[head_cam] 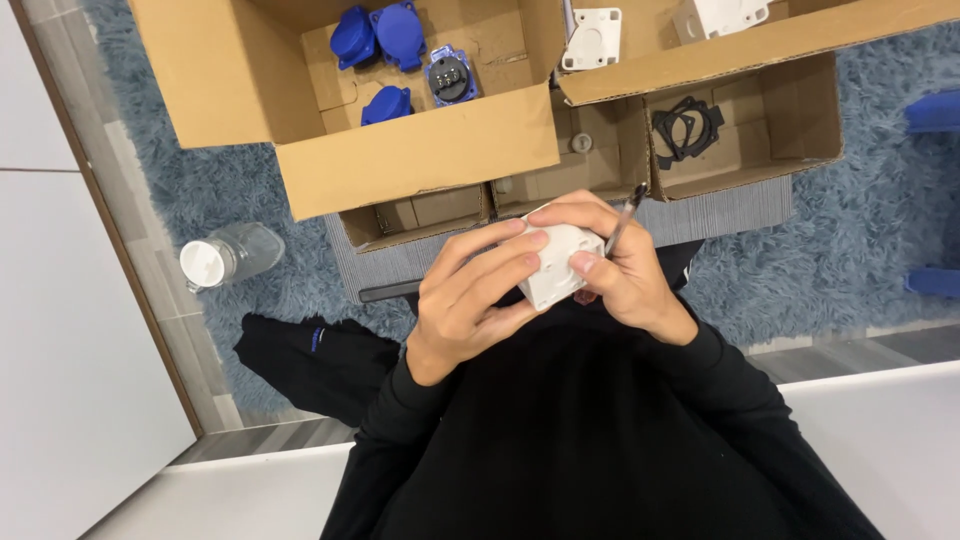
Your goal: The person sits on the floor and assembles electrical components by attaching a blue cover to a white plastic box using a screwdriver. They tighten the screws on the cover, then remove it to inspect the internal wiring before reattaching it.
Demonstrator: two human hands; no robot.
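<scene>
White socket housing [556, 265] held at chest level — left hand [470, 305] fingers wrapped over it, right hand [620, 275] pinching screwdriver [625, 215] against it. Risk — tip slips, housing drops onto blue rug [860, 240].

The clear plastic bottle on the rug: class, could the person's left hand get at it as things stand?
Probably not at once: the left hand is gripping the white box. The path to the bottle looks open.

I see blue socket covers [380, 40] in a brown cardboard box [420, 160], upper left; a white housing [555, 265] at centre; shaggy grey-blue rug [860, 240].
</scene>
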